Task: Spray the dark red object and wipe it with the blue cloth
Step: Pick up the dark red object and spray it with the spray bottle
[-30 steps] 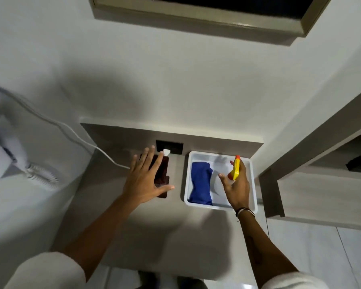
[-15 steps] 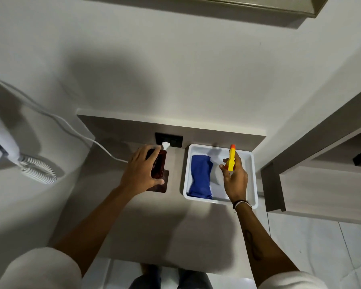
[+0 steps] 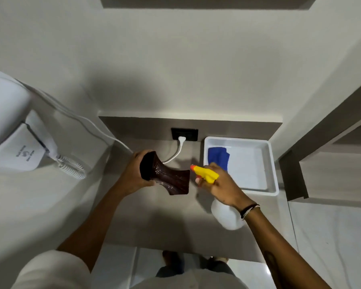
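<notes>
Dark red object (image 3: 165, 177) held above tabletop (image 3: 154, 222) in left hand (image 3: 133, 176), fingers wrapped round one end; spray bottle (image 3: 217, 197) gripped in right hand (image 3: 221, 185), nozzle just beside object. Spraying apparently at hand; wiping outstanding, blue cloth (image 3: 217, 156) lying in white tray (image 3: 271, 163). Trigger finger hidden, wetness unconfirmed.

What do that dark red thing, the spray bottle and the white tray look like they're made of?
The dark red thing looks like glossy glass or glazed ceramic: highlights glint off its ribbed, waisted body, though I can't be sure. The spray bottle seems to be translucent white plastic with a matte yellow plastic trigger head. The white tray looks like smooth moulded plastic with rounded corners.
</notes>
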